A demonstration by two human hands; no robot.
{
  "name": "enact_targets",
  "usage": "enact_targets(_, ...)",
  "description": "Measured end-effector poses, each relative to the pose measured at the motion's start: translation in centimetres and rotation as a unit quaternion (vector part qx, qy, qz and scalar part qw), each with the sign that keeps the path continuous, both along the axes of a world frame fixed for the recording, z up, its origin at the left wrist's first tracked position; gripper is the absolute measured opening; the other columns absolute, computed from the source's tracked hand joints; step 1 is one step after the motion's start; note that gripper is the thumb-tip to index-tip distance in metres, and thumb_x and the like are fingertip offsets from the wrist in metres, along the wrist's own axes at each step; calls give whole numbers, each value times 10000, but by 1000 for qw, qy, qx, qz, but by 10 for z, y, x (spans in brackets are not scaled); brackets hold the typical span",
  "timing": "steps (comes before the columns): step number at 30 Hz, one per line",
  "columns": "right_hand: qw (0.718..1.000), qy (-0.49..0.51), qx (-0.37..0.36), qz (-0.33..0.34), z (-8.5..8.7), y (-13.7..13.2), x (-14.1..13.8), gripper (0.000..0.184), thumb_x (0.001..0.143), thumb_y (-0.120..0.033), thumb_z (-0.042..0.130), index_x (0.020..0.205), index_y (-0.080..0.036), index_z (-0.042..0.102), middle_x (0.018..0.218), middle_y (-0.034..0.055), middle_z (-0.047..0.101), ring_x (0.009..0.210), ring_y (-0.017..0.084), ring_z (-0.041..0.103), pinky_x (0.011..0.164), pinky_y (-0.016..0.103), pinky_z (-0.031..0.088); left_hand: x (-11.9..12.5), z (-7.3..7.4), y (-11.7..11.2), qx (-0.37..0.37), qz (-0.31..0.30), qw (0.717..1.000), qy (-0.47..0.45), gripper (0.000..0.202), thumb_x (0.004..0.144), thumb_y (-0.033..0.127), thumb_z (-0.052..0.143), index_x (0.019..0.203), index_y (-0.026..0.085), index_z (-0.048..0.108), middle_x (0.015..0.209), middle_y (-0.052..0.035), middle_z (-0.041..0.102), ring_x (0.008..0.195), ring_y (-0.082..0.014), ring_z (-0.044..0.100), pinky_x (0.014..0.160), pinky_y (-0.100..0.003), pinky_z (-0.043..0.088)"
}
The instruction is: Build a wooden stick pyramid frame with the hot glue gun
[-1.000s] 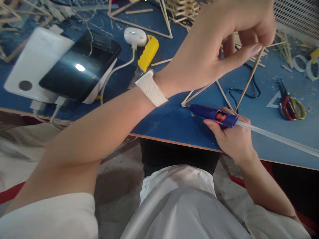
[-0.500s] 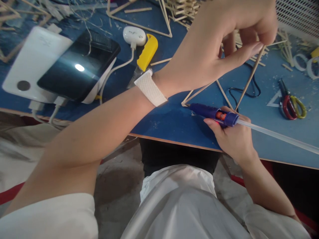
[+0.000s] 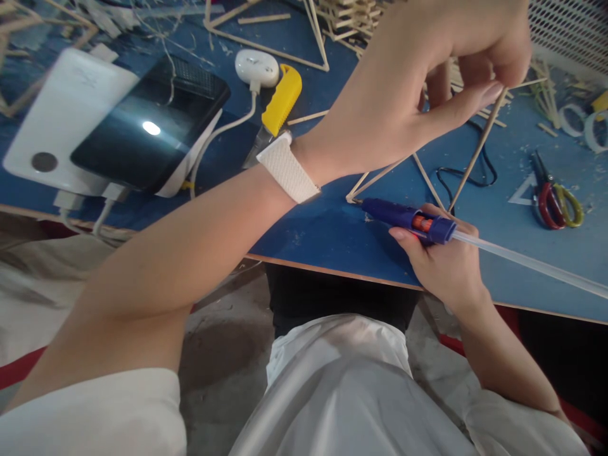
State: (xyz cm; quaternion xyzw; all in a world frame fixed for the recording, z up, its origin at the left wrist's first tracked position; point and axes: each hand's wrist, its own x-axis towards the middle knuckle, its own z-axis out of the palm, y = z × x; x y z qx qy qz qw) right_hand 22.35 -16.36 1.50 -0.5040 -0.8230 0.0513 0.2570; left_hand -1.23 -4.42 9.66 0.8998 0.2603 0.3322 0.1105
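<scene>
My right hand (image 3: pixel 444 263) is wrapped round a blue hot glue gun (image 3: pixel 396 215), and a long clear glue stick (image 3: pixel 527 256) runs out of its back to the right. The gun's nozzle touches, or nearly touches, the left corner of a frame of thin wooden sticks (image 3: pixel 377 177) on the table. Higher up, my left hand (image 3: pixel 456 69) pinches the top of this frame between thumb and fingers, where a slanting wooden stick (image 3: pixel 476 152) meets another. My left forearm and hand hide part of the frame.
Left lie a white power bank (image 3: pixel 45 126), a black device with a lit spot (image 3: pixel 156 114) and cables. A yellow utility knife (image 3: pixel 282 98) lies beside my left wrist. Scissors (image 3: pixel 555 196), tape rolls (image 3: pixel 572 119) and a white basket (image 3: pixel 570 38) are at right; another stick frame (image 3: pixel 270 50) lies behind.
Almost nothing differs. Both hands, the glue gun and the stick frame keep their places, with only a very slight shift of the view.
</scene>
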Motion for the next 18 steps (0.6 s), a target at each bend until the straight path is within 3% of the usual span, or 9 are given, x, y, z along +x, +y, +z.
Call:
enact_targets(10,999,3,28,22,0,0,-2,479,1157,-722,720,1018,-263,707,888,59,764,752,265,751,655,403,508,-7,-15,2,3,-31,998,-53,618,1218,428,268,1430,61,717,1217,75,641,1225,12,740,1037,-198,511)
enact_targets(18,999,8,35,19,1,-1,-4,471,1149,-721,731,1025,-266,728,886,67,782,760,283,773,643,407,528,-8,-11,1,29,-19,999,-6,696,1199,438,152,1471,66,674,1249,67,607,1282,0,758,1067,-223,512)
